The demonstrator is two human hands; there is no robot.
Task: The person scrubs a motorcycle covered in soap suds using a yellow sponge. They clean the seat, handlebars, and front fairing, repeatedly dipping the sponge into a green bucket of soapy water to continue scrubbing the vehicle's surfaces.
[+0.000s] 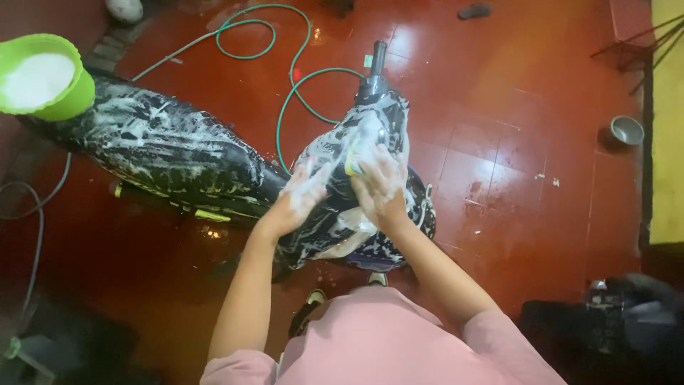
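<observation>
A black scooter (178, 153) covered in white soap foam lies across the view on the wet red tiled floor. My right hand (380, 187) is shut on a yellow sponge (353, 158) pressed against the foamy front of the scooter below the handlebar (375, 68). My left hand (301, 196), soapy with fingers spread, rests flat on the scooter's front panel just left of the sponge.
A green bucket of white suds (44, 77) sits on the rear of the seat at top left. A green hose (285, 78) loops over the floor behind the scooter. A small metal bowl (627, 130) stands at right. Dark bags (613, 321) lie at bottom right.
</observation>
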